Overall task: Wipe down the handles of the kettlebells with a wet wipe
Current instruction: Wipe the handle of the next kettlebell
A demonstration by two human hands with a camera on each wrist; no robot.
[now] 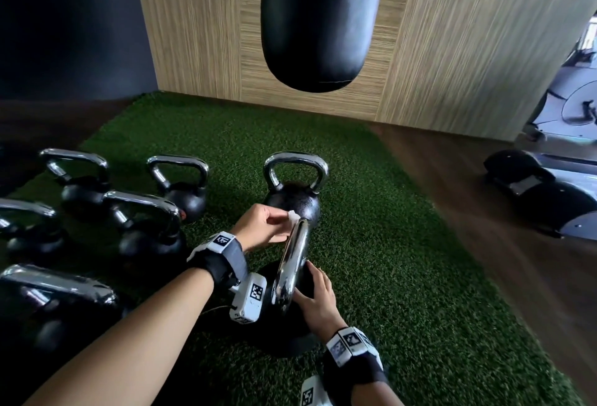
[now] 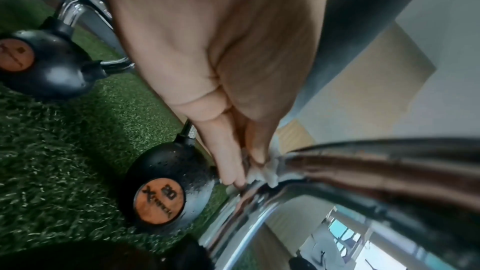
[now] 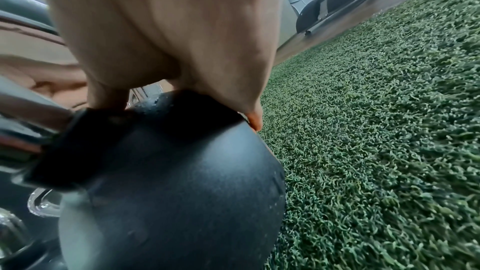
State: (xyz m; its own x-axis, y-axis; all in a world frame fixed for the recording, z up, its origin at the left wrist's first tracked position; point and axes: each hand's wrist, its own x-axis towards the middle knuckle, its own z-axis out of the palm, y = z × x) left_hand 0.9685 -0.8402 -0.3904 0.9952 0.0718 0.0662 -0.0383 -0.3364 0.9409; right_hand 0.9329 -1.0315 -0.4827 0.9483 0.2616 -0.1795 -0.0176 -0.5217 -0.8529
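Right hand [image 1: 318, 300] on kettlebell [image 3: 176, 182] | left hand [image 1: 263, 228] pinches wipe [image 1: 293, 216] (seven kettlebells)

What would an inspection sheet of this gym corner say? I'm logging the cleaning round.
Surface: green turf mat on dark wood floor.
Job's things: wet wipe against the near kettlebell's chrome handle; six more kettlebells stand on the turf.
Clutter: nothing seen.
Grippers: left hand pinches the wipe; right hand rests on the near kettlebell's body.
Cables: nothing seen.
Surroundings: hanging punch bag, wood-panel wall, exercise machines at right.
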